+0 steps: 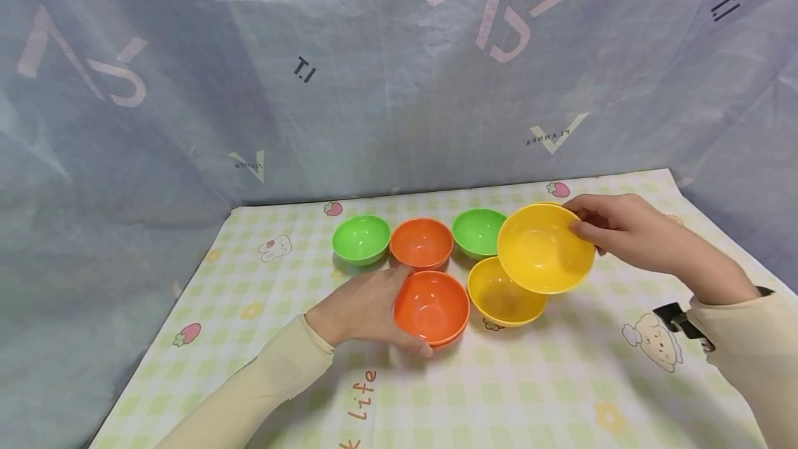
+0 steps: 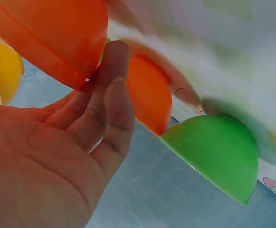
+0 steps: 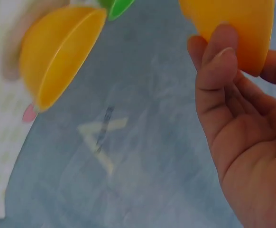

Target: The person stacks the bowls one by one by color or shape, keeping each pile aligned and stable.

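My left hand (image 1: 370,307) grips the front orange bowl (image 1: 431,307) from its left side, thumb at the near rim and fingers on the far side. A second edge shows just below its rim, like another orange bowl nested underneath; the left wrist view shows the same line on the orange wall (image 2: 52,38). With thumb and fingers, my right hand (image 1: 623,231) pinches the right rim of a yellow bowl (image 1: 545,248). That bowl is raised and tilted, its inside facing the head camera. Another yellow bowl (image 1: 505,296) lies below it, partly covered.
Behind the front bowls stand a green bowl (image 1: 361,240) at left, an orange bowl (image 1: 422,244) and a second green bowl (image 1: 479,233), partly hidden by the raised yellow one. A checked cloth (image 1: 249,366) covers the table. Grey-blue printed fabric (image 1: 386,89) hangs behind and beside it.
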